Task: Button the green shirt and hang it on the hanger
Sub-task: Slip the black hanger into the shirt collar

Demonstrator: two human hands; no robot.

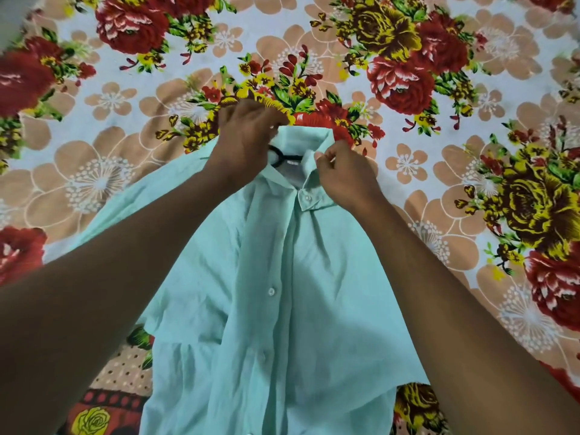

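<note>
The green shirt (282, 277) lies front-up on a floral bedsheet (439, 152), its collar pointing away from the person and its hem toward them; the placket runs down the middle with several buttons visibly fastened.

To the left of the shirt's placket, the left forearm stretches forward from the lower left corner and crosses the shirt's left shoulder. The left hand (244, 136) sits at the collar's left side, its back turned up, fingers curled down over the collar's back edge so that it grips the cloth there. Just beside that hand, inside the neck opening, a short piece of the black hanger (282, 157) shows, its neck lying across the gap under the collar.

To the right of the placket, the right forearm reaches in from the lower right corner and lies over the shirt's right shoulder. The right hand (342, 174) rests on the collar's right wing, knuckles bent, thumb and fingertips pinching the collar edge. The top collar button (307, 198) shows just below and left of this hand.
</note>
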